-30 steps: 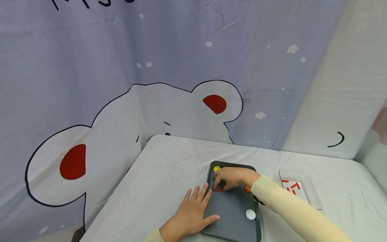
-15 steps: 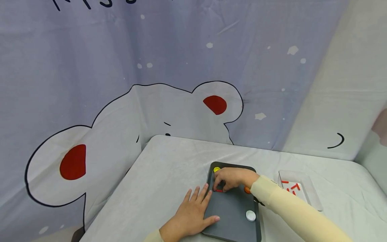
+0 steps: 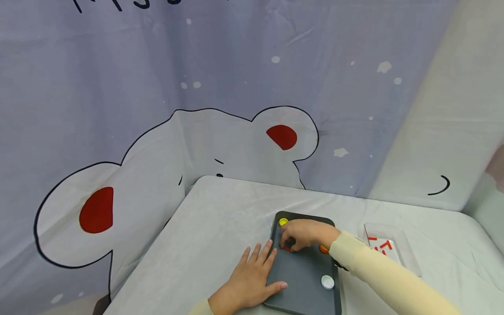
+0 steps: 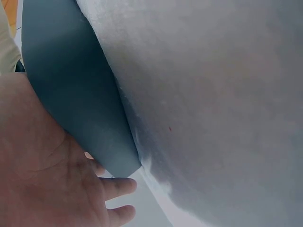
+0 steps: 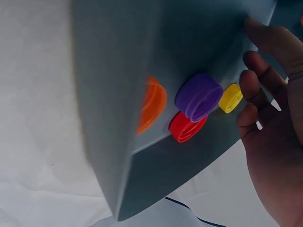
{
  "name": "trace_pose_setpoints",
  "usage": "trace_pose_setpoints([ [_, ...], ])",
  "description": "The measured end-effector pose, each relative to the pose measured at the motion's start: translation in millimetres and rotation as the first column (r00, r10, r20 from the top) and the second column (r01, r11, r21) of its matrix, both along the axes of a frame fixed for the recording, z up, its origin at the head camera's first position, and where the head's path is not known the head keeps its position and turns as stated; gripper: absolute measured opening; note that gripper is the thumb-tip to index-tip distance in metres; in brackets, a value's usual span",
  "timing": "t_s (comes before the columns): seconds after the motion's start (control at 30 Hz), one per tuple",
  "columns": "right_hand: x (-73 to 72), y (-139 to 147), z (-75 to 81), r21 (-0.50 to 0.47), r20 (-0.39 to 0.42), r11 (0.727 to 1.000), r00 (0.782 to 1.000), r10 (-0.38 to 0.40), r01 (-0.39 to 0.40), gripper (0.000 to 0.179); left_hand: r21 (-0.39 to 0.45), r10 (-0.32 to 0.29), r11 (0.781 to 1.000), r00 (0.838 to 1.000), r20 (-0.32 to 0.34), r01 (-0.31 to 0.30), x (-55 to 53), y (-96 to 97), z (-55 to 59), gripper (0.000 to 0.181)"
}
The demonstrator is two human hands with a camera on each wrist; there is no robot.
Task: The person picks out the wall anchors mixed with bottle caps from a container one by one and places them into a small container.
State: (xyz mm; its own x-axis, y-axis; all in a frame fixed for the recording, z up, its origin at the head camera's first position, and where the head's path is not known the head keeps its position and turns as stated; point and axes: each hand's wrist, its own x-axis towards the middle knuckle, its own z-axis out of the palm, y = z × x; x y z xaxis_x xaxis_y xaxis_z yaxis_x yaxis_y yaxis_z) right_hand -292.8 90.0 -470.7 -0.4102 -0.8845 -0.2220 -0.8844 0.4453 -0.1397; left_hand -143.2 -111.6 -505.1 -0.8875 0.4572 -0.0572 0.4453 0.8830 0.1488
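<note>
My right hand reaches over the far part of the dark grey tray, fingers bent downward. Between its thumb and fingertips it pinches a small red stick, low over the tray floor. In the right wrist view the hand shows curled fingers, and the stick is hidden. My left hand lies with fingers spread along the tray's left rim. Near the right hand are a yellow cap, an orange cap, a purple cap and a red cap.
A white cap sits near the tray's right rim. To the right of the tray, a clear plastic box holds several red sticks. White cloth covers the table, and a printed curtain hangs behind it.
The red stick has turned slightly, from nearly level to slanting, as the right hand's fingertips shift a little. The left hand stays on the rim. The head view drifts slightly.
</note>
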Motion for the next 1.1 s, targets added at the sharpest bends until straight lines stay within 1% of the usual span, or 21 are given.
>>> trace_pose_setpoints([
  [0.13, 3.2, 5, -3.1, -0.021, -0.038, 1.000, 0.999, 0.007, -0.008, 0.017, 0.013, -0.010, 1.000, 1.000, -0.014, 0.011, 0.8, 0.1, -2.5, 0.090],
  [0.27, 9.0, 9, -4.7, -0.037, -0.045, 0.999, 0.999, 0.004, -0.005, 0.011, 0.020, -0.020, 1.000, 1.000, -0.019, 0.021, 0.7, -0.4, -5.4, 0.091],
  [0.37, 12.7, 12, -4.4, -0.049, -0.021, 0.999, 1.000, -0.005, 0.004, 0.013, 0.019, -0.019, 1.000, 1.000, -0.016, 0.019, 0.7, -0.8, -6.9, 0.090],
  [0.43, 13.7, 16, -3.2, -0.062, 0.000, 0.998, 1.000, -0.023, 0.023, 0.018, 0.019, -0.018, 1.000, 1.000, -0.012, 0.018, 0.6, -0.8, -7.5, 0.089],
  [0.5, 12.6, 21, -0.4, -0.085, 0.019, 0.995, 0.998, -0.052, 0.054, 0.020, 0.015, -0.017, 1.000, 1.000, -0.011, 0.017, 0.6, -0.6, -7.2, 0.089],
  [0.63, 8.1, 35, 9.1, -0.131, 0.030, 0.987, 0.996, -0.088, 0.091, 0.019, 0.003, -0.016, 1.000, 1.000, -0.005, 0.016, 0.5, 0.5, -4.2, 0.091],
  [0.73, 6.2, 44, 15.5, -0.111, 0.026, 0.990, 0.996, -0.090, 0.092, 0.023, 0.006, -0.018, 1.000, 1.000, -0.003, 0.018, -0.1, 0.5, -3.8, 0.091],
  [0.83, 8.1, 50, 18.7, -0.048, 0.025, 0.992, 0.993, -0.116, 0.117, 0.029, 0.015, -0.017, 1.000, 1.000, -0.013, 0.018, -0.7, -0.1, -5.0, 0.091],
  [0.9, 10.4, 52, 18.9, -0.011, 0.014, 0.991, 0.991, -0.136, 0.136, 0.032, 0.017, -0.016, 1.000, 0.999, -0.028, 0.017, -1.1, -0.5, -7.3, 0.090],
  [0.97, 11.8, 54, 17.8, 0.009, 0.004, 0.989, 0.989, -0.147, 0.147, 0.033, 0.009, -0.013, 1.000, 0.999, -0.034, 0.013, -1.0, -0.2, -6.6, 0.090],
  [1.1, 12.3, 58, 14.2, 0.006, -0.030, 0.992, 0.992, -0.126, 0.126, 0.032, -0.004, -0.007, 1.000, 1.000, -0.026, 0.007, -0.3, 0.9, -3.2, 0.090],
])
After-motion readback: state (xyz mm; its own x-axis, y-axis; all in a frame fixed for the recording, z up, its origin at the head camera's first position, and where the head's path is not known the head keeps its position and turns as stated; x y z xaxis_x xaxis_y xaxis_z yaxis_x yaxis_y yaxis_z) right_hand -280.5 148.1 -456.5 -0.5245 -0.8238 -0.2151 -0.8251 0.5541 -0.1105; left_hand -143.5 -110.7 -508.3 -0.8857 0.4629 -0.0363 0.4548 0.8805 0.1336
